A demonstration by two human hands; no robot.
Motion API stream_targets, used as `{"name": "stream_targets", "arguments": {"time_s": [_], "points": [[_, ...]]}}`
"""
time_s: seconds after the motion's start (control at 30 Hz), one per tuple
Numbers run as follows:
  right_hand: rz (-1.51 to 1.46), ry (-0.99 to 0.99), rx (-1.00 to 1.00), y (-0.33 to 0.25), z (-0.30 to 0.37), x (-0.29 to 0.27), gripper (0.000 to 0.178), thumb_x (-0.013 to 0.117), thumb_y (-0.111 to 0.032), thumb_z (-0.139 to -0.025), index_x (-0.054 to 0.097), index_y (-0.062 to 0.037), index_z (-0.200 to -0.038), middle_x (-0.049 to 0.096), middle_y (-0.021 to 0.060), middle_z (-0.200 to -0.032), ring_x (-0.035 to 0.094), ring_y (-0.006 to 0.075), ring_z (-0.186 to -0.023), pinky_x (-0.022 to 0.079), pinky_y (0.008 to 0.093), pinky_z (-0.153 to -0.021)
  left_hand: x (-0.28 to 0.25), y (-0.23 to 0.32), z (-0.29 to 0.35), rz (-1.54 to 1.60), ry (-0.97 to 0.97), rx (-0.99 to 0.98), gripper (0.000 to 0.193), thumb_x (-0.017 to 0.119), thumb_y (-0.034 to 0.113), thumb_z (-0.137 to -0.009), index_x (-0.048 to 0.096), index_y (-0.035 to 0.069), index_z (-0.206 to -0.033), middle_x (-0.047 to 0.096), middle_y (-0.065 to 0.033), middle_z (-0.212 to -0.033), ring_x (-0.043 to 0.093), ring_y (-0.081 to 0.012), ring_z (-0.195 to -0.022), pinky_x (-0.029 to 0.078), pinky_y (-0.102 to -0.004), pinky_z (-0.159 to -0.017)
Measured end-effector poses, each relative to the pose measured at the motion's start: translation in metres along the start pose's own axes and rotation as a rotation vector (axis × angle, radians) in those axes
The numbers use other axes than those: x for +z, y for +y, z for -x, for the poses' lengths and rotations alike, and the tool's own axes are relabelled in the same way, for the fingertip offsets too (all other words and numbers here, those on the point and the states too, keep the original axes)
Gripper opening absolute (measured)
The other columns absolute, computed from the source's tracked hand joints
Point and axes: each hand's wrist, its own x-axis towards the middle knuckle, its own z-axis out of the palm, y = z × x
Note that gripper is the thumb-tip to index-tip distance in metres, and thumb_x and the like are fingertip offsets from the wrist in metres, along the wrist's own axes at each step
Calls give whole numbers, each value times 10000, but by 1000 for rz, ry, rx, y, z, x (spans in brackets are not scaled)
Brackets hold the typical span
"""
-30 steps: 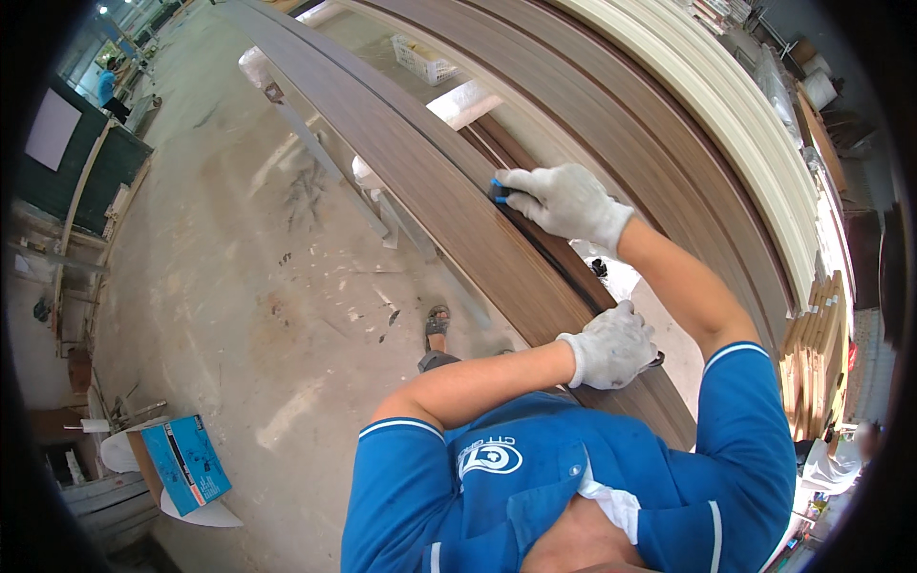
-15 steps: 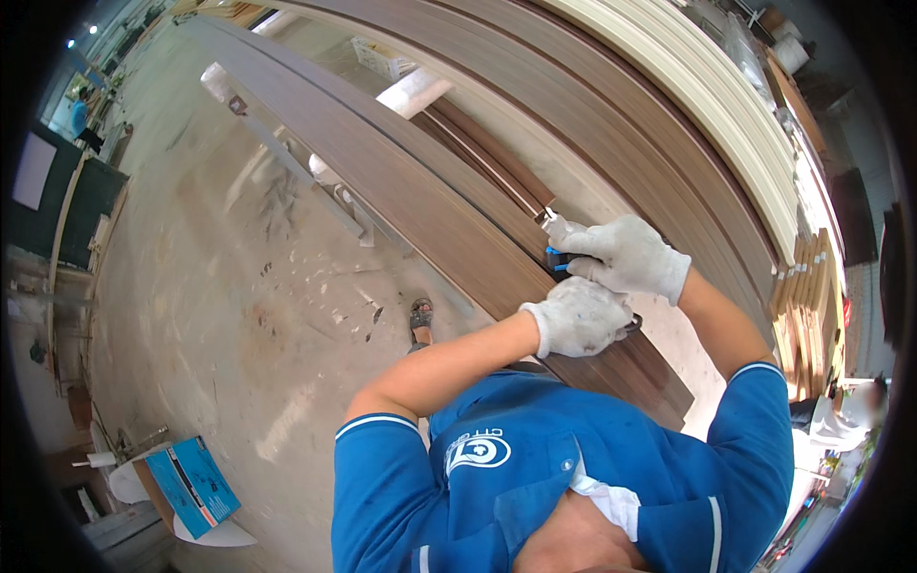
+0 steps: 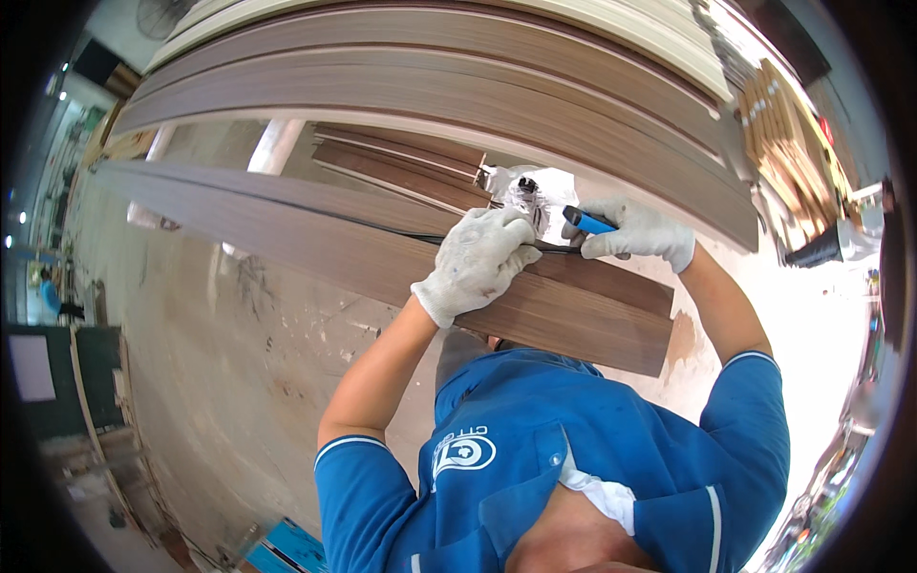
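Note:
My left hand [image 3: 480, 265], in a white glove, is closed over the edge of a long brown board [image 3: 564, 310]. Its fingers grip a thin black strip [image 3: 392, 229] that runs along the seam between the board's two faces. The strip comes out past the fingertips toward my right hand [image 3: 638, 232], also gloved. That hand is closed around a blue-and-black utility knife [image 3: 587, 220], held just above the board's far edge. I cannot make out the blade, or whether the knife touches the strip.
Beyond the board lie shorter brown profiles [image 3: 401, 164] and a crumpled white bag [image 3: 544, 196]. Wide brown boards [image 3: 458, 86] cross farther off, with cream lengths [image 3: 659, 48] behind them. Stacked wooden pieces [image 3: 788, 134] stand at right; a blue box [image 3: 287, 546] sits lower left.
My view has swung, so the board now lies more level. My hands have drawn apart: the left is farther along the strip, the right off to the right with the knife.

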Motion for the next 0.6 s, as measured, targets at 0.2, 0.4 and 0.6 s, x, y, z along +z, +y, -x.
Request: {"name": "stream_targets", "arguments": {"time_s": [0.2,0.4,0.6], "points": [[325,53,72,8,55,-12,395,784,-282,-810,717,-21,-1099,626,12,-821,550,122,-751,459,308,-670,-1,-1,0,11,-22,-2,150,759,133,-874,673,69,-979,704,-91,-1036,650,-336,-997,499,-434,-903],[87,342,304,37,135,-28,246,827,-206,-775,697,-40,-900,602,-15,-741,535,92,-684,434,269,-640,0,1,-4,-22,-21,21,185,783,115,-845,665,61,-977,697,-92,-995,651,-331,-989,503,-430,-895],[452,347,69,90,166,-5,209,842,-179,-802,699,-55,-891,560,78,-664,512,171,-604,418,329,-592,21,44,11,-390,235,-138,369,830,104,-798,672,32,-1123,631,-147,-1250,606,-366,-1124,491,-430,-980]]}}
